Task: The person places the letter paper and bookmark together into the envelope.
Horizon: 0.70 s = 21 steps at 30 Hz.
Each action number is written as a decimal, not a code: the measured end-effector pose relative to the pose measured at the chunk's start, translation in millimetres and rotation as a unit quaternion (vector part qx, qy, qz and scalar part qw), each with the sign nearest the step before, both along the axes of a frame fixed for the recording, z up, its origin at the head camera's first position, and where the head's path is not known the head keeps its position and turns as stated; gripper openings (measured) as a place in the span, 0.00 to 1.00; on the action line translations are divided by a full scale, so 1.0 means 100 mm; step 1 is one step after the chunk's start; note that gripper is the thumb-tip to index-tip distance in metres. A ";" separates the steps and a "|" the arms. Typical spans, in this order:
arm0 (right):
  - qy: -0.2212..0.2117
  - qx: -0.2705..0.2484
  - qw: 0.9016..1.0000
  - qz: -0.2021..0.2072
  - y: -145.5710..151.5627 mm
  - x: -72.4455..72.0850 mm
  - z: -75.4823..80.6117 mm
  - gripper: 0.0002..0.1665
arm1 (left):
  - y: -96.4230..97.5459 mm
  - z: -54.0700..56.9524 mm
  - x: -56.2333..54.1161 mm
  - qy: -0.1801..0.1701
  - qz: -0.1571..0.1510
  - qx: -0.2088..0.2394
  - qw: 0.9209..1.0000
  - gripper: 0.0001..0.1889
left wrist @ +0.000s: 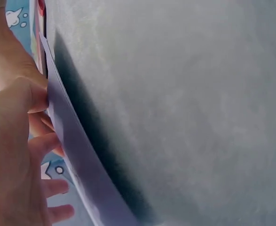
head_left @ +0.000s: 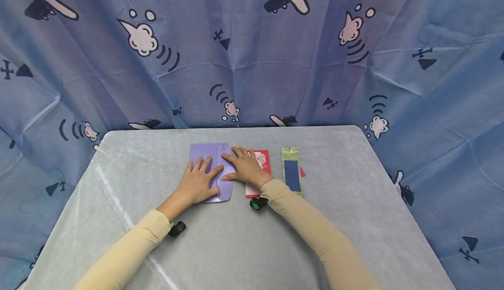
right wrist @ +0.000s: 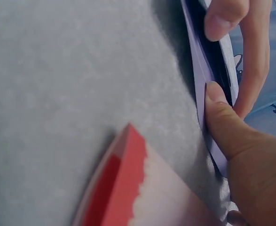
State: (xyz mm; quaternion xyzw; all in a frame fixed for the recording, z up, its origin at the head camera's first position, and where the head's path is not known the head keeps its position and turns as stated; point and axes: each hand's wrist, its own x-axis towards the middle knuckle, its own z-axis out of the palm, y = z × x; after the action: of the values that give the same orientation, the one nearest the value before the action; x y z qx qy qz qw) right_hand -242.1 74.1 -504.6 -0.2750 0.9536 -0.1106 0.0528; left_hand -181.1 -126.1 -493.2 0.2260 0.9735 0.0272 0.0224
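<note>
The left hand (head_left: pixel 196 184) is lying over the purple envelope (head_left: pixel 208 151), its fingers spreading well apart and its thumb resting near the envelope's lower right part. The right hand (head_left: pixel 246 167) is coming in from the other side, also with its fingers apart; I'm seeing its thumb and index finger touching the envelope's right-hand strip, close to the left index finger. How hard either hand is pressing, I can't tell.

The envelope is lying on the tabletop (head_left: pixel 244 246), beneath the left fingers and under those two right fingertips. A long crease is running up it, just left of the right fingertips. Seen from the right wrist, a dark slit is showing between its layers, beside the thumb.

Just right of those fingers, a red card (head_left: pixel 261 156) is lying partly hidden below the right hand, its pale flowers showing beside the knuckles. Farther right, a green card (head_left: pixel 292 174) with a dark blue panel is lying apart from the fingers, and a pink tassel (head_left: pixel 302 172) is poking out along its right edge.

Cream sleeves (head_left: pixel 126 246) are covering both forearms. Well beyond the fingertips, a blue curtain (head_left: pixel 252 62) with airplanes is hanging behind the tabletop.
</note>
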 end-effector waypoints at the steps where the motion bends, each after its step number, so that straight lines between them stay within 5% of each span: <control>1: -0.001 0.001 1.000 0.000 0.00 0.00 0.00 0.51 | 0.00 0.00 0.00 0.000 0.001 0.001 1.000 0.36; 10: 0.007 0.000 1.000 0.003 0.00 0.00 0.00 0.51 | 0.03 0.08 0.05 -0.003 0.011 -0.016 1.000 0.31; 21: 0.016 0.003 1.000 0.005 0.00 0.00 -0.01 0.51 | 0.10 0.22 0.10 -0.051 0.082 -0.056 0.994 0.35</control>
State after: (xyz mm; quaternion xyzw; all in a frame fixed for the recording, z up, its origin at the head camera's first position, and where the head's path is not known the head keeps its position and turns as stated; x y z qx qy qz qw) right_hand -241.8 74.6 -505.3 -0.2813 0.9533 -0.1033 0.0388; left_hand -171.2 -116.0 -471.1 0.1418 0.9864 -0.0140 0.0825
